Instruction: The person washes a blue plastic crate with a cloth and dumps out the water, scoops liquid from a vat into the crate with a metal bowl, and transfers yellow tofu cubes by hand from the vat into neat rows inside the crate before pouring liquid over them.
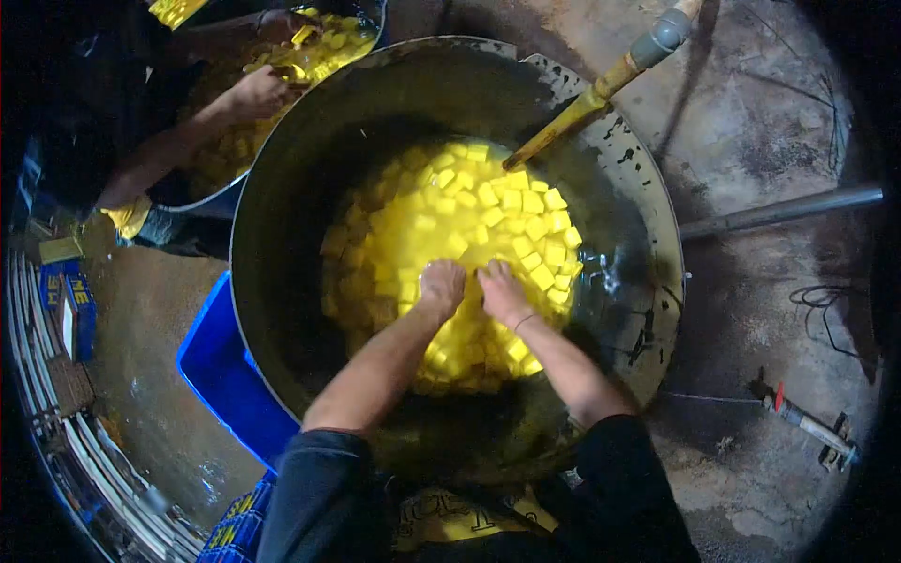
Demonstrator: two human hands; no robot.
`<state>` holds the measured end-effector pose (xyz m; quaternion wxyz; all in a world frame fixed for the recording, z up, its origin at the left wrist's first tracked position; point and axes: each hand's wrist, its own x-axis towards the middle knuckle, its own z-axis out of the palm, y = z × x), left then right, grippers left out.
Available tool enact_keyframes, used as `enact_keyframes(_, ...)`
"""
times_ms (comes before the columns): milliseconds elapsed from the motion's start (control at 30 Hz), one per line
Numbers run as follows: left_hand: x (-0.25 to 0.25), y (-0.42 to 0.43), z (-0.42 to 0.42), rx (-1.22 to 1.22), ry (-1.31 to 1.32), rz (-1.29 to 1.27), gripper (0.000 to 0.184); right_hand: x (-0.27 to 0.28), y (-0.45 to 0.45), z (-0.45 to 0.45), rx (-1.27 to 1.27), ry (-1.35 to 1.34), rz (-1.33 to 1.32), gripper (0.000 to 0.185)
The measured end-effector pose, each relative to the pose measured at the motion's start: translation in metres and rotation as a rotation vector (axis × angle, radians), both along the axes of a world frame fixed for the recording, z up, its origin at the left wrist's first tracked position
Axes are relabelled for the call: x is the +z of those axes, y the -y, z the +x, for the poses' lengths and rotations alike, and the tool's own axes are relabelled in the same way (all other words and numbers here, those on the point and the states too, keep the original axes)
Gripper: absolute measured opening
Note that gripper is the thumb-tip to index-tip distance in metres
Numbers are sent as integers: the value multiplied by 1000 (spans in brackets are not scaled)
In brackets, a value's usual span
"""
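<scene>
Shining bright yellow, small blocks (542,276) are sitting in cloudy water (483,253) inside a big round pot (282,235). The left hand (443,286) and right hand (504,293) are resting among them, fingers bending; I cannot tell if they are holding any. A pole (612,83) is leaning over the rim. A blue bin (214,357) is standing beside the pot, and another person's hand (263,91) is hanging over a tub (218,193) of yellow pieces (335,52).

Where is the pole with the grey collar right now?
In the head view, the pole leans over the pan's upper-right rim, its lower end beside the yellow blocks, beyond the right hand.
</scene>
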<state>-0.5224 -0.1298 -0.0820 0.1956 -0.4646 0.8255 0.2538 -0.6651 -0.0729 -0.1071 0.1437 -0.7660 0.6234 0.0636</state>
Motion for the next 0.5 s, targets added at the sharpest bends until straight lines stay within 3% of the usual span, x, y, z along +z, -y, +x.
enact_keyframes(67,-41,-20,0,-213,61,-282,20,-29,-6,-1,-49,37,-46,45)
enact_keyframes(200,-62,-21,2,-88,149,14,22,-56,3,-23,-14,205,-21,42)
enact_keyframes(267,-73,-15,17,-25,-22,111,23,-13,43,-29,-77,239,290,28)
enact_keyframes(300,-105,-17,38,-62,-467,-204,27,-2,58,-35,-94,390,310,21)
enact_keyframes(333,-101,-4,38,-59,-460,-198,27,0,75,-39,-110,539,330,15)
enact_keyframes(400,-78,39,35,-209,-145,-69,25,-19,115,-41,-56,603,253,15)
enact_keyframes(433,-61,53,33,-206,-142,-63,25,-9,134,-36,-56,606,259,15)
enact_keyframes(500,-35,78,30,-224,2,-294,22,27,167,-12,-54,283,247,15)
